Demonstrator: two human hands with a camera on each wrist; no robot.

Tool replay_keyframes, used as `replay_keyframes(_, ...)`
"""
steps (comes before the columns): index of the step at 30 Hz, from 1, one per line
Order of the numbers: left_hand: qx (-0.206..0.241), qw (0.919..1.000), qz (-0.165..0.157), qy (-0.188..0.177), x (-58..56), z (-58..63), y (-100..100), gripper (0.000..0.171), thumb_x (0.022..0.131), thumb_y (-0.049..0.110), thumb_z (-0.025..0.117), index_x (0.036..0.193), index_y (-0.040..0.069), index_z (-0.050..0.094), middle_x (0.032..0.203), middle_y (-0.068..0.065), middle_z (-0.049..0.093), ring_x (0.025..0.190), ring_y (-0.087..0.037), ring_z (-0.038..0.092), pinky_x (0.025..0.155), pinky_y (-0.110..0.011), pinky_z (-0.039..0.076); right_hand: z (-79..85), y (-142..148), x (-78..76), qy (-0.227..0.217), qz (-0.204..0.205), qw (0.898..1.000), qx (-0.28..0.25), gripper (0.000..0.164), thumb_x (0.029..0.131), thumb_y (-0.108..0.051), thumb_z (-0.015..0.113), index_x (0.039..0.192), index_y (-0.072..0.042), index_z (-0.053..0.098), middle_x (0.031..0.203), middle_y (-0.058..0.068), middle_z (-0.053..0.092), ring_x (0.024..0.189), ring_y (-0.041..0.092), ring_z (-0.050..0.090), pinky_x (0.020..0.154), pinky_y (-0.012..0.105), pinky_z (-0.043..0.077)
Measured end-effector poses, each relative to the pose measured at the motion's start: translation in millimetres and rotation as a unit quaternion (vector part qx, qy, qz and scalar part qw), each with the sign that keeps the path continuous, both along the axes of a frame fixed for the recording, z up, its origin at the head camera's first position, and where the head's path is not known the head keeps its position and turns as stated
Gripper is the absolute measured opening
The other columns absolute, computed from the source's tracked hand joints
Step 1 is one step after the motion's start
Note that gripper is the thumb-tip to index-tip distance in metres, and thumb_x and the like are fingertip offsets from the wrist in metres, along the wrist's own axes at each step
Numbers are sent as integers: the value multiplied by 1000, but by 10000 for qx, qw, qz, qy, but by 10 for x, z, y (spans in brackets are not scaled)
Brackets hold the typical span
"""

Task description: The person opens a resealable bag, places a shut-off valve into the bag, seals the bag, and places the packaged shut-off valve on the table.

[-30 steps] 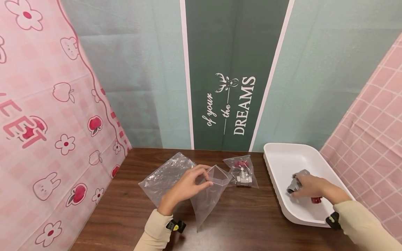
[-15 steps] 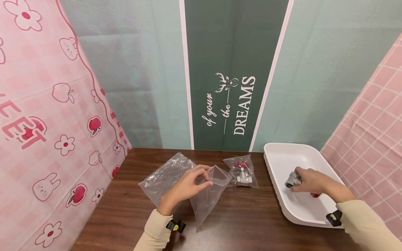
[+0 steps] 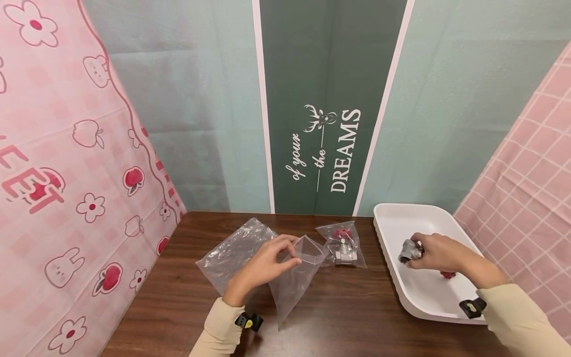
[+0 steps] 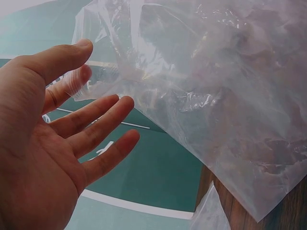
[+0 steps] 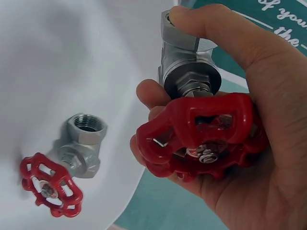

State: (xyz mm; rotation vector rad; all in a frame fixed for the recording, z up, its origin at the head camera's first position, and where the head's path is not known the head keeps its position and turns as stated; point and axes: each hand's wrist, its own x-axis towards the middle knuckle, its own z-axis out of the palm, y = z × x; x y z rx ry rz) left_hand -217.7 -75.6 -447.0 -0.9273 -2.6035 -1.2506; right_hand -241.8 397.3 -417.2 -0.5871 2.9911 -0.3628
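Note:
My left hand [image 3: 264, 265] pinches the rim of a clear zip bag [image 3: 296, 290] between thumb and index finger, and the bag's mouth gapes toward the right. The other three fingers extend loosely in the left wrist view. Over the white tray [image 3: 439, 300], my right hand [image 3: 446, 257] grips a metal gate valve [image 5: 180, 57] with a red handwheel [image 5: 160, 122]. Its thumb lies at one threaded end, and the handwheel sits in front of the palm. A second red-wheeled valve [image 5: 84, 141] lies in the tray; in the head view the hand mostly hides it.
A clear bag with a red-wheeled valve inside [image 3: 345, 255] lies on the brown wooden table [image 3: 339, 317], between the gaping bag and the tray. Another clear bag [image 3: 243, 245] lies flat behind my left hand. Fabric-covered walls [image 3: 200, 124] stand around the table.
My right hand has lifted the valve off the tray floor and moved slightly left with it, leaving the other valve behind. The left hand and its bag have stayed in place.

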Motion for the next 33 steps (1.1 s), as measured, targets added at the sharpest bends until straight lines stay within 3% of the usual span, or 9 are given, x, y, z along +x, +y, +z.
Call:
replay_keyframes(19,-12,10000,-67,-36,2,3,-4,19,95,21,82,91,19,64,142,-10,67,129,-30,67,102,-49,56,203,-283,138,152,151,9996,-186,62,78,-47,90,117,-5,66,73,-6,62,43,6,49,39,27,41)
replay_keyframes(29,-68,9999,-78,-62,14,9,-6,18,96,21,82,92,19,64,144,-9,66,132,-30,65,104,-47,56,300,-480,169,321,385,9987,-43,60,78,-47,90,116,-7,67,66,-12,59,38,-3,46,50,26,42)
replay_keyframes(33,-55,9999,-73,-93,20,15,-5,18,96,21,82,92,19,65,145,-9,66,132,-30,65,103,-46,56,349,-560,163,329,375,9987,-42,60,77,-47,90,117,-8,68,66,-12,58,41,0,48,53,28,42)
